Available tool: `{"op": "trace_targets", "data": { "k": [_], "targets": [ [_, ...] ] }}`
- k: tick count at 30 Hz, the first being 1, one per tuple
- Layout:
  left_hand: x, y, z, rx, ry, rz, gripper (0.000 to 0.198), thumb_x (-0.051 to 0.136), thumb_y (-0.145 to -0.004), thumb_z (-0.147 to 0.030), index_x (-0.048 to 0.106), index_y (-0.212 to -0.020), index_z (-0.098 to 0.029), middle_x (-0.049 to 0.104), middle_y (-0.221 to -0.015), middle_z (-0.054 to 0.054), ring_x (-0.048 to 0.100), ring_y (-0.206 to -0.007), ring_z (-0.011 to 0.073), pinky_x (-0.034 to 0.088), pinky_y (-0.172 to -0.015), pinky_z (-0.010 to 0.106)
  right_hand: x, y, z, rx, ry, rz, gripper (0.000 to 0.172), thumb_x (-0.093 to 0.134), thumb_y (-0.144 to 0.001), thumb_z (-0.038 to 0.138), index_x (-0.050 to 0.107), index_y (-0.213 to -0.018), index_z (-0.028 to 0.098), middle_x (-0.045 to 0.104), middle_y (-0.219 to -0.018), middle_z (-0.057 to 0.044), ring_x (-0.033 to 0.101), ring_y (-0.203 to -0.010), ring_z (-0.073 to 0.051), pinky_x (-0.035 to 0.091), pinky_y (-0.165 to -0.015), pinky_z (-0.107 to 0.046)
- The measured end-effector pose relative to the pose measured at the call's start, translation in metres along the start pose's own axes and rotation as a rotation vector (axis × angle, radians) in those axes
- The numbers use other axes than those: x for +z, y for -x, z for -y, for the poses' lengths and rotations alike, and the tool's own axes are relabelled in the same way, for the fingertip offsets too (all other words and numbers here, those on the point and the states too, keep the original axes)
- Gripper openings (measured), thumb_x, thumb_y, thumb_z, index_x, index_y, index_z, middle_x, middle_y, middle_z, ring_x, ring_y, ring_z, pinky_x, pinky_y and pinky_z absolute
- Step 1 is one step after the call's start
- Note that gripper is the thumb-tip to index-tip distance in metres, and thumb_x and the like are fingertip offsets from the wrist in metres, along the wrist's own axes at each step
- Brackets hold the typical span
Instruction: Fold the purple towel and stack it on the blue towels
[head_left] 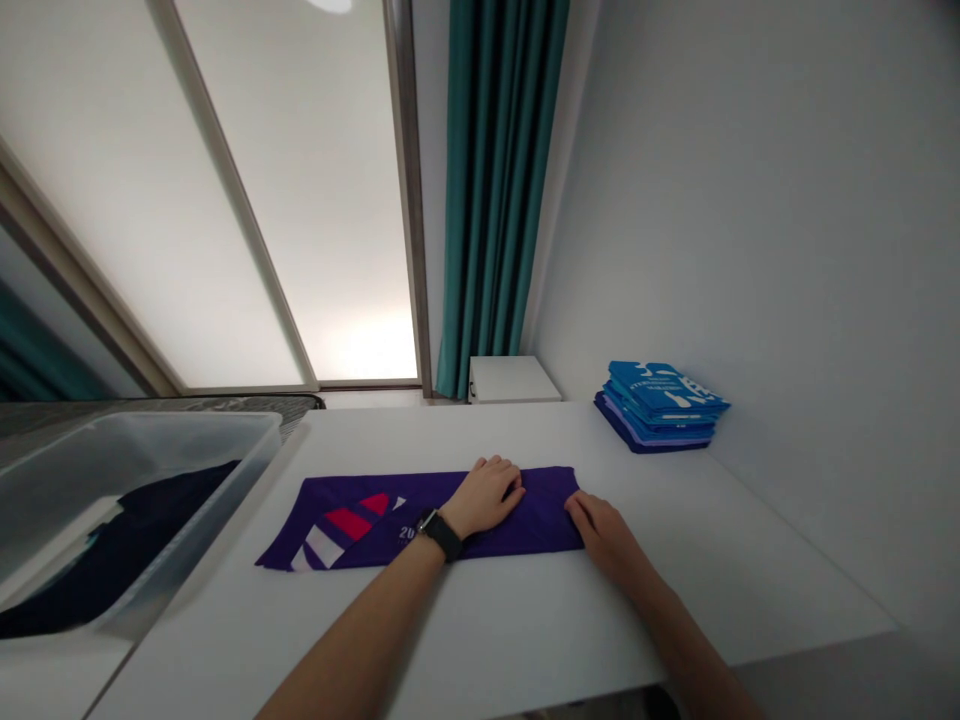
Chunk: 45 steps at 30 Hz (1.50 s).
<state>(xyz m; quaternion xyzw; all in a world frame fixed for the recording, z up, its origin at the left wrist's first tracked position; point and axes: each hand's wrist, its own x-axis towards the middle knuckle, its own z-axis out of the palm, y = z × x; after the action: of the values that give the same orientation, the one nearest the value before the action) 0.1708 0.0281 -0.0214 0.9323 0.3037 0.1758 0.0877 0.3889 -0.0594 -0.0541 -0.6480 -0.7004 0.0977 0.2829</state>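
Note:
A purple shirt (375,520) with a red and white print lies folded into a long strip on the white table (525,620). My left hand (486,495), with a dark watch on the wrist, rests flat on the shirt's right part, fingers lying together on the cloth. My right hand (604,535) touches the strip's right end, its fingertips on the purple edge.
A stack of folded blue and purple shirts (660,405) sits at the table's far right by the wall. A clear plastic bin (112,500) with dark clothes stands at the left. Beyond are a small white cabinet (514,380), teal curtains and a window.

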Motion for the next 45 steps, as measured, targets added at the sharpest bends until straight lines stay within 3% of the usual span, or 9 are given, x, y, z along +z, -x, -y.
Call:
{"op": "trace_targets", "data": {
  "k": [7, 20, 27, 31, 35, 40, 45],
  "targets": [
    [0.004, 0.005, 0.001, -0.008, -0.041, 0.014, 0.014, 0.046, -0.098, -0.033, 0.054, -0.098, -0.021, 0.066, -0.087, 0.002, 0.062, -0.08, 0.018, 0.043, -0.079, 0.03, 0.003, 0.0, 0.008, -0.029, 0.104, -0.027, 0.03, 0.042, -0.092, 0.042, 0.049, -0.07, 0.023, 0.058, -0.062, -0.002, 0.053, -0.061, -0.018, 0.036, -0.062, -0.031],
    [0.0, 0.008, 0.0, -0.068, -0.11, 0.061, 0.018, 0.042, -0.1, -0.033, 0.052, -0.112, -0.024, 0.066, -0.107, 0.003, 0.067, -0.088, 0.0184, 0.048, -0.073, 0.027, 0.008, 0.0, 0.002, -0.071, 0.181, -0.059, 0.027, 0.04, -0.095, 0.035, 0.049, -0.073, 0.024, 0.059, -0.064, 0.0, 0.055, -0.059, -0.018, 0.038, -0.064, -0.03],
    [-0.005, 0.008, 0.005, -0.092, -0.192, 0.096, 0.018, 0.044, -0.099, -0.033, 0.052, -0.112, -0.024, 0.065, -0.103, 0.003, 0.068, -0.082, 0.0188, 0.048, -0.07, 0.028, 0.007, 0.0, 0.003, -0.063, 0.187, -0.047, 0.027, 0.038, -0.096, 0.036, 0.051, -0.075, 0.024, 0.059, -0.063, 0.0, 0.054, -0.058, -0.018, 0.038, -0.062, -0.031],
    [-0.015, 0.009, 0.006, -0.111, -0.232, 0.073, 0.017, 0.042, -0.099, -0.026, 0.056, -0.108, -0.021, 0.064, -0.102, 0.005, 0.065, -0.09, 0.021, 0.047, -0.079, 0.033, 0.007, 0.0, 0.003, -0.059, 0.189, -0.042, 0.026, 0.039, -0.095, 0.036, 0.051, -0.076, 0.024, 0.058, -0.062, 0.0, 0.054, -0.057, -0.018, 0.037, -0.061, -0.03],
    [-0.022, 0.013, -0.018, -0.067, -0.258, -0.03, 0.022, 0.039, -0.098, -0.021, 0.056, -0.112, -0.02, 0.062, -0.111, 0.009, 0.057, -0.107, 0.0238, 0.043, -0.091, 0.038, 0.009, 0.001, 0.001, -0.055, 0.191, -0.05, 0.027, 0.04, -0.095, 0.038, 0.052, -0.076, 0.024, 0.057, -0.06, 0.001, 0.053, -0.056, -0.018, 0.036, -0.06, -0.03],
    [0.004, 0.027, -0.053, 0.008, -0.174, -0.06, 0.045, 0.037, -0.099, -0.036, 0.04, -0.139, -0.016, 0.047, -0.144, 0.011, 0.041, -0.132, 0.0228, 0.031, -0.11, 0.039, 0.01, 0.001, 0.001, -0.065, 0.193, -0.077, 0.028, 0.039, -0.096, 0.039, 0.053, -0.076, 0.024, 0.058, -0.06, 0.001, 0.054, -0.056, -0.018, 0.036, -0.06, -0.03],
    [0.029, 0.037, -0.05, -0.084, -0.179, -0.025, 0.05, 0.029, -0.1, -0.039, 0.04, -0.142, -0.014, 0.041, -0.15, 0.009, 0.033, -0.14, 0.021, 0.025, -0.116, 0.042, 0.01, 0.001, 0.002, -0.073, 0.191, -0.077, 0.03, 0.037, -0.096, 0.04, 0.053, -0.076, 0.024, 0.058, -0.06, 0.001, 0.054, -0.056, -0.018, 0.036, -0.06, -0.03]
  ]
}}
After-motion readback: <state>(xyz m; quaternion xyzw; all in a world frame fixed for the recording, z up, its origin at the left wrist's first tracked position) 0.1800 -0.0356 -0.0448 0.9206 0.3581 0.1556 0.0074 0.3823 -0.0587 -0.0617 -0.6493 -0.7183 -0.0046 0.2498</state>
